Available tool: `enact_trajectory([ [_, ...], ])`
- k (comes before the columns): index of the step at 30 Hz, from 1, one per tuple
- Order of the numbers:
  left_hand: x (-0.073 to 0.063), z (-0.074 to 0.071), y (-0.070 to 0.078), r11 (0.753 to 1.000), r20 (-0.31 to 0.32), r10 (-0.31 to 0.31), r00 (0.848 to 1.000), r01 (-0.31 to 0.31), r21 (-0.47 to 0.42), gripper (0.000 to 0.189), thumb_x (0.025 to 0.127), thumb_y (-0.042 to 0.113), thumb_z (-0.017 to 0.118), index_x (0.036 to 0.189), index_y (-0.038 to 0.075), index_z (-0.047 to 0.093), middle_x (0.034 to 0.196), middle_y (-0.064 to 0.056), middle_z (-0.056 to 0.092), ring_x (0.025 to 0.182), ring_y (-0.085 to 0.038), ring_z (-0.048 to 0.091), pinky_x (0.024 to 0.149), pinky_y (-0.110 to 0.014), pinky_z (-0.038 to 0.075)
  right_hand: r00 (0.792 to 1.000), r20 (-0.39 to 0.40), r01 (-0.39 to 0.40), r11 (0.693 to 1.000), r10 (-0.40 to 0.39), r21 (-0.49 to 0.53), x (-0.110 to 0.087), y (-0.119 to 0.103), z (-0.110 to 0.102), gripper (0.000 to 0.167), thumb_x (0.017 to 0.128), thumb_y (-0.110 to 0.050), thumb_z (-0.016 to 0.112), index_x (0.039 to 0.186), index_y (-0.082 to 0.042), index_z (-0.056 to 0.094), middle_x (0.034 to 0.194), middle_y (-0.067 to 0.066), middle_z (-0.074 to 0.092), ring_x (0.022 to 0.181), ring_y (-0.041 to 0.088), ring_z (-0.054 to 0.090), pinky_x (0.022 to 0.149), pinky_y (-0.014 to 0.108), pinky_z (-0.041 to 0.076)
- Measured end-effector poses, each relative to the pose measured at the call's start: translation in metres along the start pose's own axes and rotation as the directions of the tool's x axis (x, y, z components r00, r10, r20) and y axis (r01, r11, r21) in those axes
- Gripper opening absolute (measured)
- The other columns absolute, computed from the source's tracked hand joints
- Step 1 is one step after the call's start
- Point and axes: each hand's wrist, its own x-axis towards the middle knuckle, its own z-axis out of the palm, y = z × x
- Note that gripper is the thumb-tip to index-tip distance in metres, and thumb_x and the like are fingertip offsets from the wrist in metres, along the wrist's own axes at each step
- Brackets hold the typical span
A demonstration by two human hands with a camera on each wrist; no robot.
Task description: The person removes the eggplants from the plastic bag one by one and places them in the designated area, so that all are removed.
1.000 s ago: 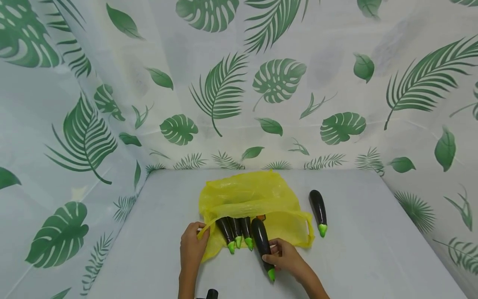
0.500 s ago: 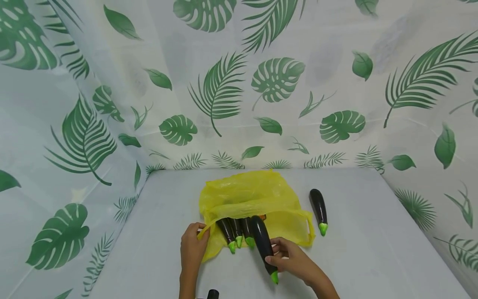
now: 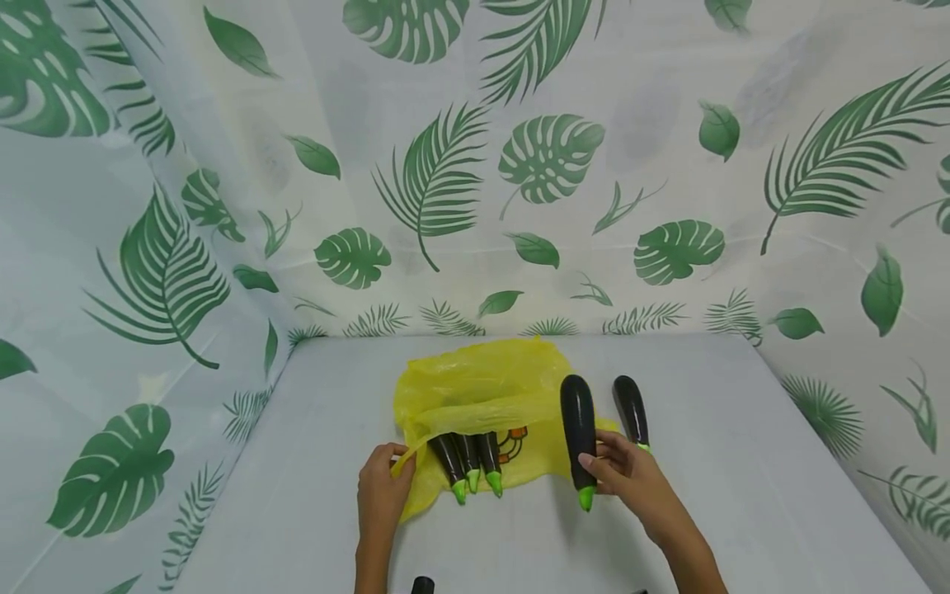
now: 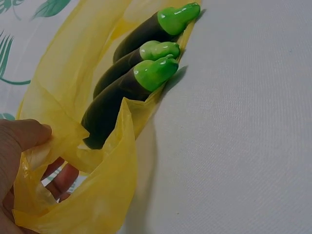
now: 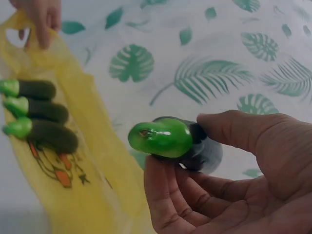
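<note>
My right hand [image 3: 627, 474] pinches a dark eggplant [image 3: 577, 421] near its green stem, thumb on one side and fingers on the other. The eggplant is raised above the table, in front of the bag's right part. At the left of the yellow plastic bag [image 3: 482, 375], my left hand [image 3: 386, 478] grips the edge of its mouth. Three eggplants [image 4: 122, 87] lie side by side in the bag's opening, green stem ends outward. In the right wrist view, the held eggplant's green stem [image 5: 163, 138] faces the camera. A printed orange and black figure [image 5: 53, 163] shows on the bag.
Another eggplant [image 3: 631, 408] lies on the white table [image 3: 750, 495] right of the bag, partly hidden by my right hand. A small black object [image 3: 423, 585] shows at the bottom edge. Leaf-patterned sheeting [image 3: 549, 247] stands behind the table and at its sides.
My right hand has lifted the eggplant away from the bag's opening and carried it to the right. The bag's right handle edge has shifted or become covered. The left hand stays put.
</note>
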Motion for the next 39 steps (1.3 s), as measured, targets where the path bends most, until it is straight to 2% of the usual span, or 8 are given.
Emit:
enact_trajectory([
  [4, -0.001, 0.002, 0.0, 1.0, 0.01, -0.018, 1.0, 0.018, 0.004, 0.011, 0.087, 0.02, 0.071, 0.094, 0.012, 0.069, 0.106, -0.006, 0.068, 0.094, -0.025, 0.066, 0.082, -0.044, 0.056, 0.996, -0.083, -0.019, 1.0, 0.017, -0.02, 0.002, 0.001, -0.015, 0.069, 0.095, -0.035, 0.063, 0.147, 0.001, 0.034, 0.128, 0.02, 0.054, 0.103, 0.013, 0.063, 0.08, 0.026, 0.057],
  [9, -0.001, 0.003, 0.0, 1.0, 0.003, -0.01, 1.0, 0.01, -0.003, 0.01, 0.087, 0.019, 0.071, 0.093, 0.011, 0.069, 0.104, -0.006, 0.068, 0.092, -0.025, 0.067, 0.081, -0.043, 0.056, 0.986, -0.159, -0.047, 0.998, 0.041, -0.03, 0.008, 0.008, -0.029, 0.073, 0.095, -0.043, 0.059, 0.149, -0.002, 0.032, 0.137, 0.021, 0.049, 0.098, 0.0, 0.06, 0.082, 0.022, 0.056],
  [12, -0.002, 0.002, 0.0, 1.0, 0.002, -0.002, 1.0, 0.002, -0.003, 0.01, 0.087, 0.019, 0.071, 0.093, 0.011, 0.069, 0.104, -0.006, 0.068, 0.091, -0.024, 0.067, 0.081, -0.042, 0.056, 0.98, -0.198, -0.043, 0.998, 0.035, -0.036, 0.012, 0.016, -0.036, 0.072, 0.096, -0.045, 0.058, 0.149, -0.002, 0.034, 0.135, 0.021, 0.05, 0.093, -0.005, 0.059, 0.082, 0.022, 0.056],
  [17, -0.002, 0.002, 0.0, 1.0, 0.003, -0.011, 1.0, 0.011, 0.01, 0.01, 0.086, 0.019, 0.072, 0.093, 0.012, 0.069, 0.104, -0.006, 0.068, 0.091, -0.024, 0.067, 0.08, -0.043, 0.056, 0.97, -0.237, -0.064, 0.996, 0.049, -0.056, 0.019, 0.028, -0.052, 0.073, 0.096, -0.045, 0.056, 0.151, -0.003, 0.032, 0.129, 0.02, 0.051, 0.088, -0.007, 0.057, 0.081, 0.023, 0.057],
  [23, -0.001, 0.001, 0.0, 1.0, -0.002, 0.002, 1.0, -0.002, 0.01, 0.01, 0.086, 0.018, 0.072, 0.092, 0.012, 0.069, 0.102, -0.006, 0.068, 0.091, -0.024, 0.067, 0.08, -0.043, 0.056, 0.966, -0.243, -0.107, 0.991, 0.086, -0.075, 0.031, 0.04, -0.071, 0.074, 0.098, -0.045, 0.053, 0.153, -0.004, 0.025, 0.137, 0.022, 0.043, 0.087, -0.011, 0.052, 0.084, 0.024, 0.056],
  [27, 0.0, 0.0, 0.0, 1.0, -0.013, 0.025, 1.0, -0.025, 0.003, 0.01, 0.087, 0.018, 0.072, 0.092, 0.011, 0.068, 0.101, -0.006, 0.068, 0.09, -0.025, 0.066, 0.08, -0.042, 0.057, 0.953, -0.283, -0.13, 0.989, 0.104, -0.075, 0.044, 0.049, -0.08, 0.073, 0.098, -0.045, 0.053, 0.153, -0.004, 0.027, 0.134, 0.019, 0.044, 0.087, -0.009, 0.05, 0.082, 0.022, 0.056],
  [33, 0.001, 0.0, 0.001, 0.999, -0.022, 0.042, 0.999, -0.042, -0.001, 0.009, 0.086, 0.016, 0.072, 0.093, 0.012, 0.069, 0.103, -0.006, 0.069, 0.09, -0.025, 0.067, 0.078, -0.043, 0.056, 0.919, -0.372, -0.161, 0.986, 0.13, -0.053, 0.066, 0.067, -0.09, 0.074, 0.096, -0.044, 0.057, 0.15, -0.001, 0.032, 0.125, 0.02, 0.052, 0.087, 0.005, 0.056, 0.074, 0.027, 0.055],
  [39, -0.002, -0.001, 0.001, 1.0, -0.01, 0.031, 0.999, -0.031, 0.003, 0.009, 0.086, 0.016, 0.071, 0.093, 0.012, 0.069, 0.104, -0.006, 0.069, 0.091, -0.025, 0.067, 0.078, -0.042, 0.056, 0.895, -0.42, -0.2, 0.977, 0.152, -0.072, 0.077, 0.081, -0.095, 0.066, 0.097, -0.035, 0.056, 0.143, 0.009, 0.036, 0.116, 0.022, 0.053, 0.082, 0.011, 0.053, 0.063, 0.023, 0.05],
])
